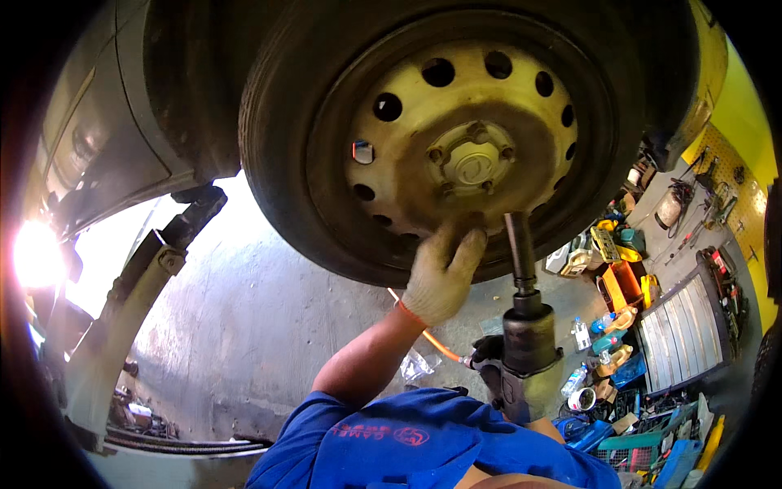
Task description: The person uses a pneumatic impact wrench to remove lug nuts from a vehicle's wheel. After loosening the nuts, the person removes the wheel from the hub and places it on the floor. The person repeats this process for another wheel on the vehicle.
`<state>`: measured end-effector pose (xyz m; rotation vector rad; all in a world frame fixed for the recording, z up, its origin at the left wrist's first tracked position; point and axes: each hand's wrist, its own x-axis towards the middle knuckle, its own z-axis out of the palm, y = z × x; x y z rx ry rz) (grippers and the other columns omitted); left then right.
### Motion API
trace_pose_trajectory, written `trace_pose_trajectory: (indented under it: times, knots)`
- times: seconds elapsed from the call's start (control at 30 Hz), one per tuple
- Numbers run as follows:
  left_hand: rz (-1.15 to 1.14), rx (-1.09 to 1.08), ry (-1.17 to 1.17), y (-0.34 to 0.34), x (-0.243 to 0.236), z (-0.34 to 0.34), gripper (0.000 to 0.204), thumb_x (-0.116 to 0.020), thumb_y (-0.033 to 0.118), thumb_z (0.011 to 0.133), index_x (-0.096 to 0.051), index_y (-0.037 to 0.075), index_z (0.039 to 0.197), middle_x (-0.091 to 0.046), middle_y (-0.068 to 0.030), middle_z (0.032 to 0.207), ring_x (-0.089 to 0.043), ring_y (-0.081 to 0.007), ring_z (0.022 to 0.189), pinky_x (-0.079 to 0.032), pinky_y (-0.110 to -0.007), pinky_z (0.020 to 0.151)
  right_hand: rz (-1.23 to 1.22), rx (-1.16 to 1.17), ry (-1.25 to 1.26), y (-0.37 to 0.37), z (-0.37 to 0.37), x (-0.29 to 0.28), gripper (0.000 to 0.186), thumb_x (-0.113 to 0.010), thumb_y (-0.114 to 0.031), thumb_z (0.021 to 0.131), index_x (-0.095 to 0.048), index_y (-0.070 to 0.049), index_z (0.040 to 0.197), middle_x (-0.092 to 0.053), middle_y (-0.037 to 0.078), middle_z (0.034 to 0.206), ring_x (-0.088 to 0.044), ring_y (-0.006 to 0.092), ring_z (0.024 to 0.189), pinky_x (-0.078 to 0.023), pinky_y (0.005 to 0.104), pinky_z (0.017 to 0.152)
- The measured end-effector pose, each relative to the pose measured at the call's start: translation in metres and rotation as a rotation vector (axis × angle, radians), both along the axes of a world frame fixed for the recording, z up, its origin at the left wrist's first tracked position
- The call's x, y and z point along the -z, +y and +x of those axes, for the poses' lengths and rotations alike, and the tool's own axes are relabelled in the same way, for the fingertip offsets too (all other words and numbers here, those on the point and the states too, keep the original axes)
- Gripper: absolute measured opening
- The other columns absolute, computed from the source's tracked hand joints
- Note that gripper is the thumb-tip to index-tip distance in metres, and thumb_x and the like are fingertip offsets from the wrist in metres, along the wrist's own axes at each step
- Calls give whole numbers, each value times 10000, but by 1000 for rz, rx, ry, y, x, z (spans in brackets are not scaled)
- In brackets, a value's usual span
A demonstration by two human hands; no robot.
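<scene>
A raised car wheel has a pale steel rim with round holes and a hub cap at its centre. My left hand, in a white glove, reaches to the lower rim just under the hub; its fingers are curled and their tips are shadowed, so what they pinch is unclear. My right hand, largely hidden behind a black air impact wrench, grips that tool. Its long socket points upward, the end beside my left fingertips. An orange hose runs toward the tool's lower end.
The car body rises at left, above a metal lift arm. Grey concrete floor lies below. At right are bottles, an orange box, a silver panel, assorted tools and a yellow pegboard.
</scene>
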<state>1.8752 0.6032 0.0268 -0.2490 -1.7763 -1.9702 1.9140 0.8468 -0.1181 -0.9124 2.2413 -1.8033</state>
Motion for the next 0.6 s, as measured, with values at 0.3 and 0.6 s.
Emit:
trace_pose_trajectory:
  times: [0.3, 0.6]
  knots:
    - [1054, 486, -189, 48, -51, 1, 334, -629, 427, 991, -565, 105, 1051, -620, -103, 816, -632, -272, 669, -538, -402, 577, -229, 117, 187, -8, -15, 5, 466, -674, -324, 940, -581, -24, 1285, -667, 118, 1142, -660, 215, 961, -552, 348, 776]
    - [1255, 720, -129, 55, -68, -12, 276, -627, 367, 1001, -545, 104, 1018, -608, -108, 775, -615, -259, 642, -519, -355, 523, -285, 374, 314, -22, 16, -55, 599, -820, -388, 806, -642, -43, 1262, -670, 59, 1074, -632, 211, 953, -525, 360, 809]
